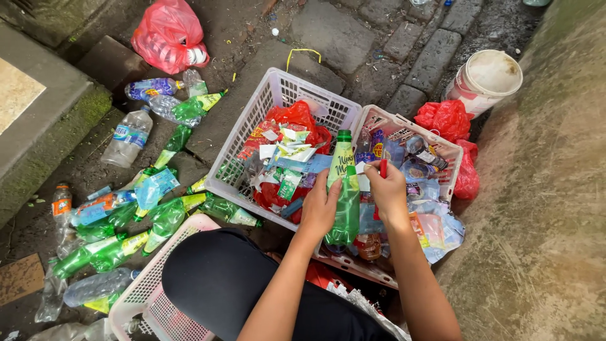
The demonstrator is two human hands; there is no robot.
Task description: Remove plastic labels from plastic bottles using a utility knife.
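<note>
My left hand (319,208) grips the lower body of a green plastic bottle (344,189) with a yellow-green label, held upright over the baskets. My right hand (386,189) is closed on a small red tool (382,168), a cutter by the look of it, held against the bottle's label near its upper part. Below the bottle a white mesh basket (281,85) holds torn labels and red plastic. A second white basket (394,123) to its right holds bottles and wrappers.
Several green and clear plastic bottles (129,136) lie scattered on the ground at left. A pink basket (148,284) sits beside my dark-clothed knee. A red bag (167,35) lies at the top, a white bucket (486,79) and red bags (448,120) at right.
</note>
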